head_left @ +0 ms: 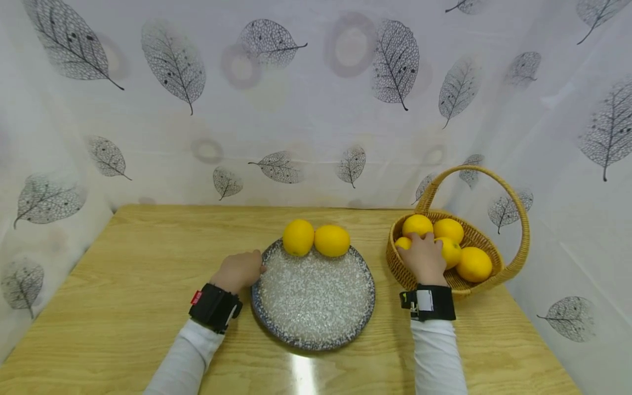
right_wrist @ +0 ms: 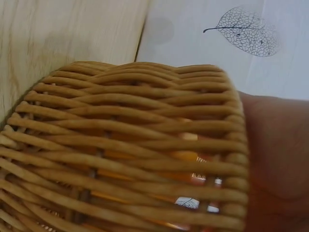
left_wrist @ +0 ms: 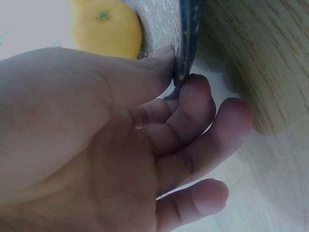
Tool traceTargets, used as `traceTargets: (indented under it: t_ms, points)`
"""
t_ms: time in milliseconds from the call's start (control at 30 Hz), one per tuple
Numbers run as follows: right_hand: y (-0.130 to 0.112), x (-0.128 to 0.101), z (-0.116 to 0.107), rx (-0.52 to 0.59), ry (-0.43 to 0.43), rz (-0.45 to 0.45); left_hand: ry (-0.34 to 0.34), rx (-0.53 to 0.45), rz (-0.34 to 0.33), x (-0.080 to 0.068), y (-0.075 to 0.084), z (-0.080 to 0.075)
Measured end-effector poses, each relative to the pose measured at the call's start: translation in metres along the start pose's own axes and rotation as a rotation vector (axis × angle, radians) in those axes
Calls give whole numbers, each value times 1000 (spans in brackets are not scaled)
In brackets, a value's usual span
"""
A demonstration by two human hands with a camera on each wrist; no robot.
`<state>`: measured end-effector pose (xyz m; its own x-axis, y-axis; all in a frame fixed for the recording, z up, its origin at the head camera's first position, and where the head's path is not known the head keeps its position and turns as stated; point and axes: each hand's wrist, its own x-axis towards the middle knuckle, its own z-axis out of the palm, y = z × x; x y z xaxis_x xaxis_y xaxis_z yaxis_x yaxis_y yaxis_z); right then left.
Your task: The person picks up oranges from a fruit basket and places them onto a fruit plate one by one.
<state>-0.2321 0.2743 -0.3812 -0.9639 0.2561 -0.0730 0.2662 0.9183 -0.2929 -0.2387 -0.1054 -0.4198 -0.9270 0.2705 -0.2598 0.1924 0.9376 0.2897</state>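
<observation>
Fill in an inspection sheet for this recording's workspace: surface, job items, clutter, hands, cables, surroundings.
Surface: wooden table, glare near the front.
Job items: speckled plate with two yellow fruits at its far edge; wicker basket to its right, at least five more fruits inside.
Clutter: nothing seen.
Hands: left hand pinches the plate's rim; right hand reaches among the basket's fruits, grip hidden. Black straps on both wrists.
Cables: nothing seen.
Surroundings: pale leaf-print curtain behind and at both sides.

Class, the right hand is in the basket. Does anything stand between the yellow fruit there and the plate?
Yes: the basket's left wall, which the fruit must clear. Beyond it, nothing visible blocks the way to the plate.
</observation>
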Motion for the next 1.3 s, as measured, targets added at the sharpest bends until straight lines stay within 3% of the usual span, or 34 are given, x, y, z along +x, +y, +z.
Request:
traceTargets:
  t_ms: [300,667,900,1300]
  points:
    - [2,2,2,-45,-2,-28,-1,3,-5,-3,2,-2]
    - [11,-2,-8,-38,-63,-156,7,-9,-8,-7,4,-5]
    - [14,2,-7,3,-86,-298,8,-7,-14,-7,5,-6]
    - [17,2,-7,-19,-122,-330,6,-14,-21,-10,8,-6]
